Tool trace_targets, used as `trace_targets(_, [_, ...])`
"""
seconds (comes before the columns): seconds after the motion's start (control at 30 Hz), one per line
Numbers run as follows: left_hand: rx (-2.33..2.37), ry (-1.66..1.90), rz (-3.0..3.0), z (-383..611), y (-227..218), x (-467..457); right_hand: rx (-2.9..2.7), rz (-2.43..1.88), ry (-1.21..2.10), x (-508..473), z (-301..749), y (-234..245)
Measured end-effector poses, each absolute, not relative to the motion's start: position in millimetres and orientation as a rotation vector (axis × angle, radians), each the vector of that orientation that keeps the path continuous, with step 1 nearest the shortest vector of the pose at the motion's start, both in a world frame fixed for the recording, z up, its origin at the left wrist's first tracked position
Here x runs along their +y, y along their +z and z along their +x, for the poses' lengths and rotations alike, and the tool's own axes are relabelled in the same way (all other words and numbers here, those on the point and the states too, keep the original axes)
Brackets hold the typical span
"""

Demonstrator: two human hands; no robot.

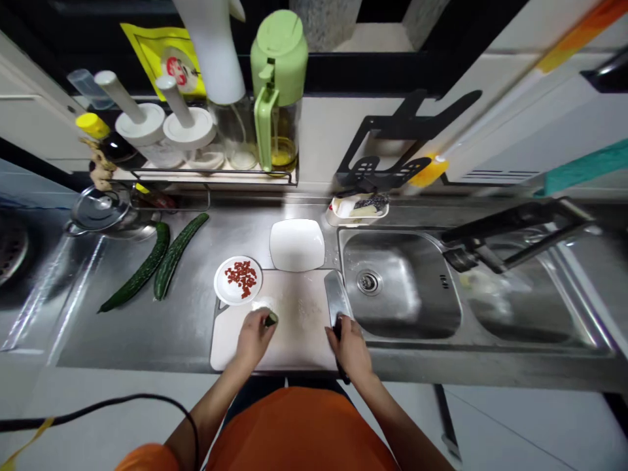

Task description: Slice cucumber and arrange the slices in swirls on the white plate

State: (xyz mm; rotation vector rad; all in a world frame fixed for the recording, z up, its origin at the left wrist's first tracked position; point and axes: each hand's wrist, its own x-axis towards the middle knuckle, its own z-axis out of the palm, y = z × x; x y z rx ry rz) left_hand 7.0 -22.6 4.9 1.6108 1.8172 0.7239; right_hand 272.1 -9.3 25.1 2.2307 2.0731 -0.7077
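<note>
My left hand (254,337) is closed around a short cucumber piece (271,319), its cut end poking out past the fingers. The hand is over the left half of a pale cutting board (299,327). At the board's right edge my right hand (352,343) grips the dark handle of a kitchen knife (337,296), whose broad blade points away from me. Small red chopped bits lie on a round white plate (220,288) at the board's far left corner. A white squarish dish (297,245) sits just beyond the board, with nothing visible in it.
Two whole cucumbers (177,255) lie on the steel counter at left, near a lidded pot (101,208). A double sink (405,281) with a black faucet (510,235) is on the right. Bottles and jars, including a green oil jug (279,78), stand on a rear rack.
</note>
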Motion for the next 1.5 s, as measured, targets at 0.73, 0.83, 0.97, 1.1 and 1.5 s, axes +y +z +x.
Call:
trace_targets(0.73, [1.589,0.929,1.877,60.0,-11.5,-4.9,2.208,2.442,-1.047,-28.0,279.3,49.3])
trace_targets(0.83, [1.550,0.918,1.935,56.1,-15.9,-4.1,2.268,2.272,-1.136,-29.6,263.9,51.1])
trace_targets(0.97, [1.534,0.923,1.942,51.6,-21.0,-4.2,2.228,2.137,-1.136,-27.7,248.3,48.9])
trace_targets(1.1, [1.513,0.940,1.929,48.4,-21.2,-6.5,2.176,2.072,-1.157,-22.4,241.6,54.1])
trace_targets(1.5, [1.521,0.999,1.966,47.8,-21.2,-7.9,2.036,1.814,-1.090,-6.1,225.6,65.9])
